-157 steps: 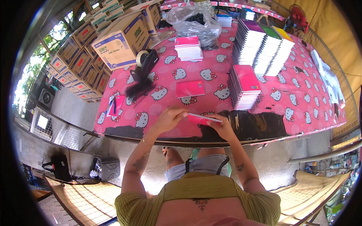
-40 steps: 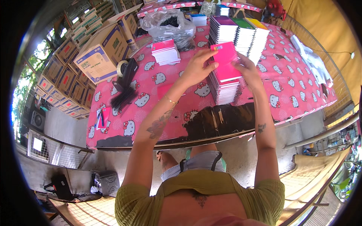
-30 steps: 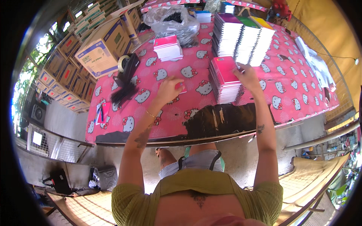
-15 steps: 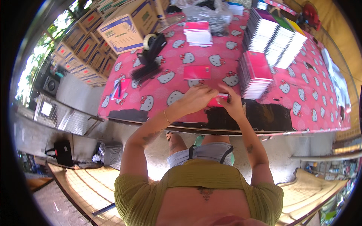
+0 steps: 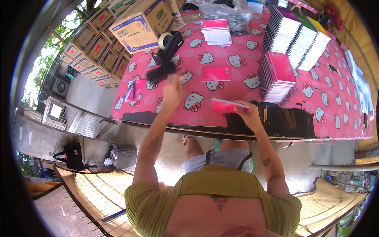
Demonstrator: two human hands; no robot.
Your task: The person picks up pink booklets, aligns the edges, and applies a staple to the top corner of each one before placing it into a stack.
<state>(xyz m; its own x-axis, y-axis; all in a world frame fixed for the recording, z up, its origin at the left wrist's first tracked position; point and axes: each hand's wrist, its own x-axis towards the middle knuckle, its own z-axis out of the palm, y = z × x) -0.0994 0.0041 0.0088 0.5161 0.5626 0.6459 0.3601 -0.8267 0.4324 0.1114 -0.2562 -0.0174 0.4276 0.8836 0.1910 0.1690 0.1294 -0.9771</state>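
Note:
My right hand (image 5: 248,114) holds a thin pink notebook (image 5: 226,105) flat near the front edge of the table, which is covered in a pink cartoon-cat cloth (image 5: 205,63). My left hand (image 5: 173,89) is raised above the cloth, holding nothing, close to a bundle of black spiral bindings (image 5: 161,72). A single pink booklet (image 5: 216,73) lies flat beyond the held one. A stack of pink spiral notebooks (image 5: 276,76) stands to the right of it.
A black tape dispenser (image 5: 169,44) sits beyond the bindings. Taller notebook stacks (image 5: 300,37) stand at the back right, a small pink stack (image 5: 216,31) and a plastic bag (image 5: 229,14) at the back. Cardboard boxes (image 5: 138,25) line the left. A pen lies on a pink sheet (image 5: 135,90).
Earlier both hands lifted a pink notebook to the stack at the right, then came back to the table's front. Now my left hand has left the notebook and moved left toward the bindings.

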